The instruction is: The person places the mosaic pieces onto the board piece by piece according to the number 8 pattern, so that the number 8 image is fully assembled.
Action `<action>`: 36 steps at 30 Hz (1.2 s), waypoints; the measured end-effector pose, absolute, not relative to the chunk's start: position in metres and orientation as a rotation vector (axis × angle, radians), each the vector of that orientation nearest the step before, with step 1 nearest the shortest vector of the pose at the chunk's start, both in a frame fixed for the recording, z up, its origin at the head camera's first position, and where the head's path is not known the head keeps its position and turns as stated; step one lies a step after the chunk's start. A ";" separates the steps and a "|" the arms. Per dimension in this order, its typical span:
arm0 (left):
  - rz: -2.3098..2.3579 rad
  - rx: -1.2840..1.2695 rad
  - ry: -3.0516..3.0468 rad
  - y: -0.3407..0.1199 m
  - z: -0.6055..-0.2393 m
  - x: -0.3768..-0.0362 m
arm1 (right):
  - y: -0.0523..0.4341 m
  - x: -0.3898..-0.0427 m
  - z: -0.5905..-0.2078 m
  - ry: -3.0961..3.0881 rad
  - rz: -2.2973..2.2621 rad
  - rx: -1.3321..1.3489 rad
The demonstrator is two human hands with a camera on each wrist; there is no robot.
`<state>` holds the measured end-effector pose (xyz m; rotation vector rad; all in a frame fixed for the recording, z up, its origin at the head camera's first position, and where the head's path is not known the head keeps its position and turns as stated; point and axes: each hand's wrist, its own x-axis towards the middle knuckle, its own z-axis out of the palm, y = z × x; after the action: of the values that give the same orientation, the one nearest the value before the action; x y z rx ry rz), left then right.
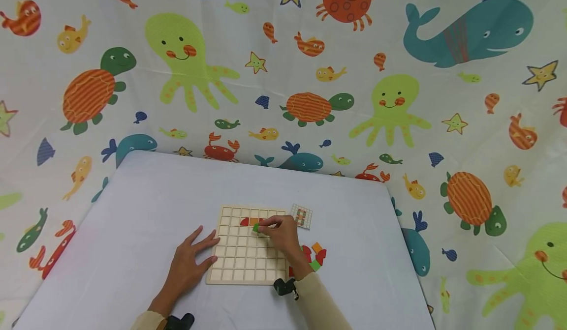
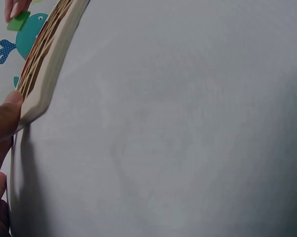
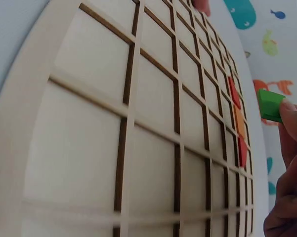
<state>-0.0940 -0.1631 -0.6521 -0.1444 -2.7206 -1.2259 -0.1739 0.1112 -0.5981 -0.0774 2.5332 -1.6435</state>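
Note:
My right hand (image 1: 283,236) pinches a small green block (image 3: 271,104) between thumb and finger, above the upper part of a wooden grid board (image 1: 239,262). One row holds a red piece (image 1: 244,221), an orange square (image 1: 254,221) and another red piece (image 3: 242,151), side by side. The green block hangs just in front of that row in the head view. At the board's left side lies my left hand (image 1: 188,261), fingers spread, with fingertips and thumb touching its edge. The left wrist view shows that thumb on the board's rim.
A small printed card (image 1: 306,217) with a coloured grid pattern lies beyond the board's right corner. Loose pieces, among them an orange square (image 1: 316,247) and a green piece (image 1: 315,265), lie right of the board, partly behind the right forearm. A sea-animal cloth hangs behind the white table (image 1: 133,212).

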 end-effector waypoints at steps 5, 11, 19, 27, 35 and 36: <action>-1.226 -0.151 -2.725 -0.163 -0.649 -0.094 | 0.092 -0.181 -0.605 2.556 -1.558 -0.101; -1.223 -0.151 -2.741 -0.163 -0.649 -0.094 | 0.075 -0.185 -0.607 2.622 -1.416 -0.072; -1.227 -0.145 -2.740 -0.163 -0.651 -0.095 | 0.066 -0.185 -0.605 2.764 -1.246 -0.075; -1.214 -0.156 -2.724 -0.163 -0.651 -0.095 | 0.065 -0.186 -0.611 2.814 -1.177 -0.136; -1.212 -0.160 -2.725 -0.162 -0.651 -0.094 | 0.065 -0.184 -0.614 2.804 -1.234 -0.138; -1.204 -0.164 -2.723 -0.162 -0.652 -0.094 | 0.067 -0.183 -0.613 2.787 -1.269 -0.139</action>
<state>-0.0940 -0.1623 -0.6516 -0.1641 -2.7233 -1.2045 -0.1830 0.0670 -0.6130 -0.1388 2.7872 -1.2692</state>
